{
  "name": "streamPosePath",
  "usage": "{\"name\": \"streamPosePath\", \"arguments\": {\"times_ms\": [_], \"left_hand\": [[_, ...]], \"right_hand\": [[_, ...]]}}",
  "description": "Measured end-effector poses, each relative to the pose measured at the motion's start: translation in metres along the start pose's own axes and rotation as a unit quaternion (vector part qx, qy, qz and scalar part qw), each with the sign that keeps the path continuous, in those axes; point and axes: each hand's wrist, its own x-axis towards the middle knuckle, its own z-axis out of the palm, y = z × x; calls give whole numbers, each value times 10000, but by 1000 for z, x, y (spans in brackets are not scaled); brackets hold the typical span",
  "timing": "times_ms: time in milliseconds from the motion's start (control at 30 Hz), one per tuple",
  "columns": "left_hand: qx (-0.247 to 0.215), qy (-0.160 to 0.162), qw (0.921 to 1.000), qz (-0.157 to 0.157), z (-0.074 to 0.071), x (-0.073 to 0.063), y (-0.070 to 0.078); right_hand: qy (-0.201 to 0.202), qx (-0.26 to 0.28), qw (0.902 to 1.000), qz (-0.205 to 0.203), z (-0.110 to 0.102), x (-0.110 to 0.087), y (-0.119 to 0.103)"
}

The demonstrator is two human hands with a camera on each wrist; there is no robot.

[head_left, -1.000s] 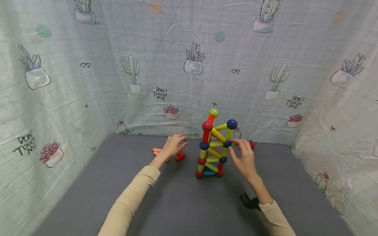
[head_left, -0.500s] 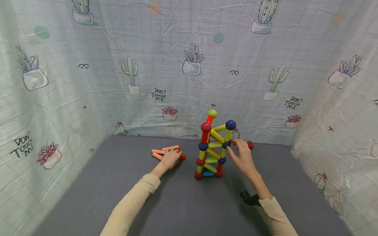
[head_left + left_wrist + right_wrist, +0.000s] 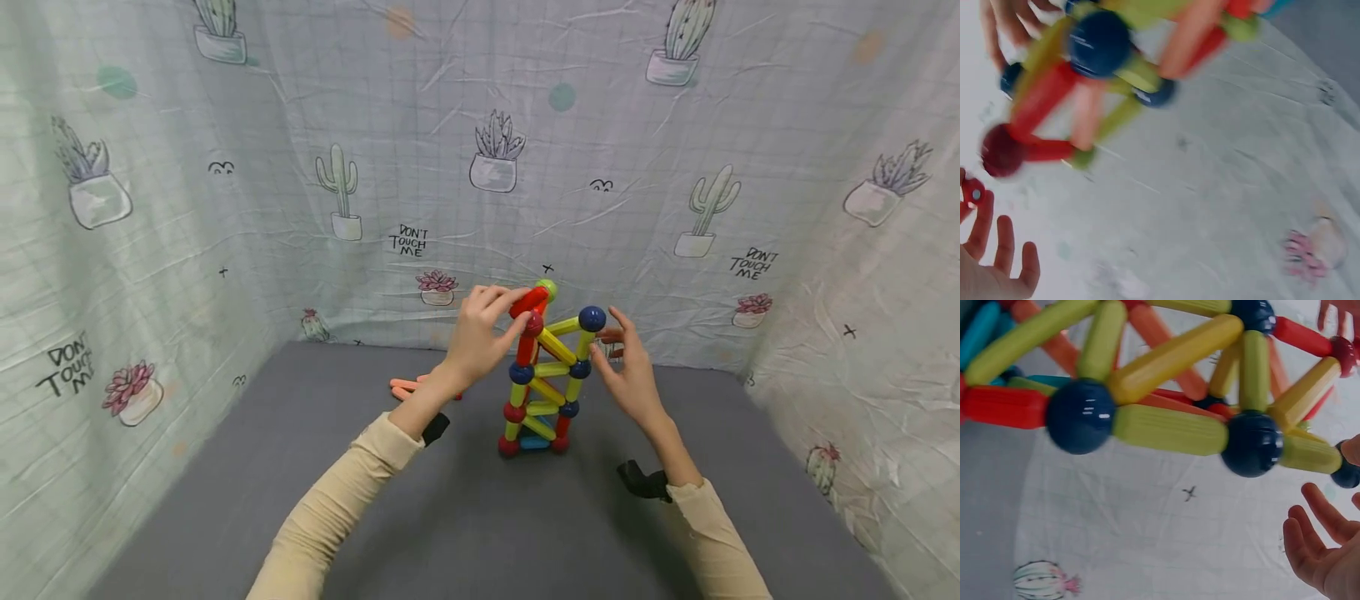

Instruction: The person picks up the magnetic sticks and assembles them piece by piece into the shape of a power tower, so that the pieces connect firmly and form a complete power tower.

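Observation:
A tower of magnetic rods and balls (image 3: 551, 368) stands upright on the table, red, yellow, green and navy. My left hand (image 3: 472, 337) pinches a red magnetic rod (image 3: 527, 302) between thumb and fingertips, close over the tower's upper red ball (image 3: 533, 323). In the left wrist view this rod (image 3: 974, 192) shows end-on, apart from the dark red ball (image 3: 1002, 150). To the tower's right, my right hand (image 3: 632, 375) has its fingers spread loosely beside the top navy ball (image 3: 592, 318). The right wrist view has its thumb overlapping a navy ball (image 3: 1346, 475).
Several salmon-coloured rods (image 3: 403, 387) lie on the grey table (image 3: 480, 517) behind my left forearm. A fabric backdrop (image 3: 420, 150) printed with cacti surrounds the table at the back and sides. Black wrist straps (image 3: 641, 482) hang from my wrists.
My left hand has picked up a red rod from the loose pile and carried it up and right to the tower's top. My right hand has risen from the middle navy ball toward the top one.

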Motion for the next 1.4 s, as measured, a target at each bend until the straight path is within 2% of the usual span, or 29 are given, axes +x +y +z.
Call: {"name": "streamPosePath", "arguments": {"times_ms": [67,167,300,533,800,967,1100,1200,1267,1400], "left_hand": [[145,-396,9989,216,3,6,13],[394,-879,9948,327,10,8,21],[438,-1046,9929,359,18,8,20],[379,-1102,9929,235,21,12,19],[1184,-1582,9802,121,25,13,20],[1293,-1424,9812,185,28,12,19],[1212,-1037,9871,131,26,3,15],[1173,-652,9909,-119,24,-13,12],[1238,-477,9905,-354,24,-29,9],[1421,-523,9855,-772,29,-58,3]], "right_hand": [[139,47,9998,-96,-2,5,-4],[320,79,9991,-251,-3,10,-12],[386,10,9987,-337,-3,11,-13],[414,-25,9987,-312,-4,13,-9],[460,-66,9983,-355,-5,15,-7],[449,-42,9982,-386,-4,15,-6],[367,-106,9989,-281,-4,11,-4],[160,-202,9996,-96,-2,4,1],[-51,-274,9996,-28,0,-2,6],[-390,-408,9984,-79,7,-13,15]]}}
